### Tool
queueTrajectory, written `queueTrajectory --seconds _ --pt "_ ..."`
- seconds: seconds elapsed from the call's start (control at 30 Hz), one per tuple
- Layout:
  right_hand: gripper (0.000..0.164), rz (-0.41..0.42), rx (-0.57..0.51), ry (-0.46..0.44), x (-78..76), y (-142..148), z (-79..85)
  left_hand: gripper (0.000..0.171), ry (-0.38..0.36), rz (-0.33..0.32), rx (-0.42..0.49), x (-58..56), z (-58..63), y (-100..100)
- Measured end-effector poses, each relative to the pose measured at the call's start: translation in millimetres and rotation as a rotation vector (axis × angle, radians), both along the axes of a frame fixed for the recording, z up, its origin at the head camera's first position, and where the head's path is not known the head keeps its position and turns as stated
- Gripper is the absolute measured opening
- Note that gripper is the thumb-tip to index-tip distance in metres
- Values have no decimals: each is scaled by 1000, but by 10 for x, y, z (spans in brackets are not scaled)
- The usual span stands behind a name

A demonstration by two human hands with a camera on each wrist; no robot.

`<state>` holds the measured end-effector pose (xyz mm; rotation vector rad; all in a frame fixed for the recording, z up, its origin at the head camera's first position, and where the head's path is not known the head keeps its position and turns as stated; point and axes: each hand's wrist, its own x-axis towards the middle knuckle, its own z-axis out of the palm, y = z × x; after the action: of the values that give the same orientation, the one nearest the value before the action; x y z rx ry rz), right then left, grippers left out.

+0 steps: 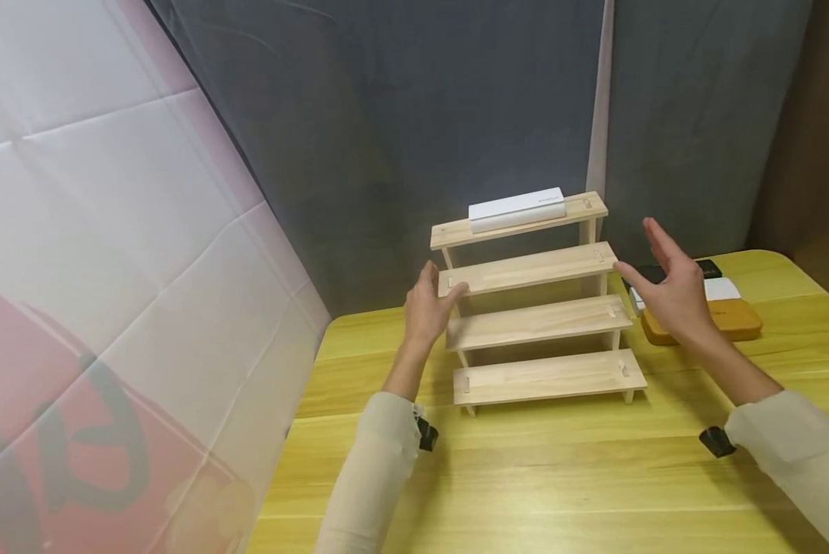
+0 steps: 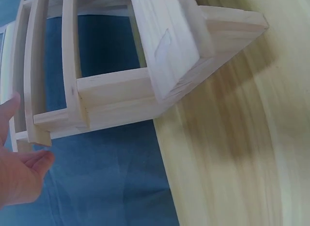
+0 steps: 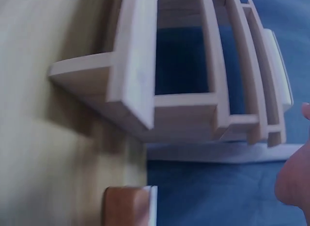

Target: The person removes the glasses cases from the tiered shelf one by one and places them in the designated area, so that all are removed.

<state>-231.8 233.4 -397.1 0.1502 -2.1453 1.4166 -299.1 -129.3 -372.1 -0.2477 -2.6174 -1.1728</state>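
A four-tier wooden stair shelf point(image 1: 539, 323) stands on the table, a slim white box point(image 1: 518, 211) lying on its top tier. My left hand point(image 1: 426, 308) is at the left end of the second tier from the top, its thumb overlapping the board's corner in the head view. In the left wrist view, that hand's thumb and fingers point(image 2: 41, 164) are spread apart around the board's end. Off the shelf's right side, my right hand point(image 1: 677, 296) has its fingers straight and raised, with the thumb pointing toward the second tier's right end. It holds nothing.
Behind the right hand lie a tan-orange case point(image 1: 736, 319), a white item point(image 1: 722, 289) and a black item point(image 1: 710, 268). A grey curtain point(image 1: 400, 138) hangs behind the yellow wood-grain table point(image 1: 525, 477). A white printed sheet point(image 1: 144, 231) borders the left.
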Motion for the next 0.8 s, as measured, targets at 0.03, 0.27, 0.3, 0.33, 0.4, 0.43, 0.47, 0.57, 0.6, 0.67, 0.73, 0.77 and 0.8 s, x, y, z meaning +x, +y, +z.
queueTrajectory --seconds 0.03,0.27,0.3,0.33,0.4,0.43,0.47,0.57,0.6,0.67,0.73,0.77,0.8 --pt "82 12 12 3 -25 -36 36 93 0 3 0 -9 11 -2" --pt "83 95 56 28 -242 -263 262 98 17 20 4 -85 103 -13" --pt "83 103 61 29 -276 -294 285 98 22 25 9 -95 117 -13" --pt "83 110 69 31 -309 -324 308 99 26 30 14 -107 128 -13" --pt "85 118 96 22 -365 -375 352 100 29 22 42 -131 145 -6" --pt "87 123 112 11 -387 -395 376 101 26 15 53 -143 152 1" --pt "89 132 131 -6 -406 -411 403 102 24 10 60 -154 159 11" --pt "98 171 201 -78 -450 -452 492 105 16 -9 74 -191 177 47" --pt "100 187 221 -102 -462 -465 521 106 17 -10 71 -199 185 60" --pt "104 212 264 -144 -488 -493 570 105 24 0 61 -217 203 79" --pt "104 210 305 -163 -519 -523 604 103 33 14 52 -237 225 91" --pt "103 197 324 -168 -532 -537 618 102 35 22 46 -247 237 95" --pt "103 183 339 -174 -542 -553 632 101 35 26 46 -257 248 100"
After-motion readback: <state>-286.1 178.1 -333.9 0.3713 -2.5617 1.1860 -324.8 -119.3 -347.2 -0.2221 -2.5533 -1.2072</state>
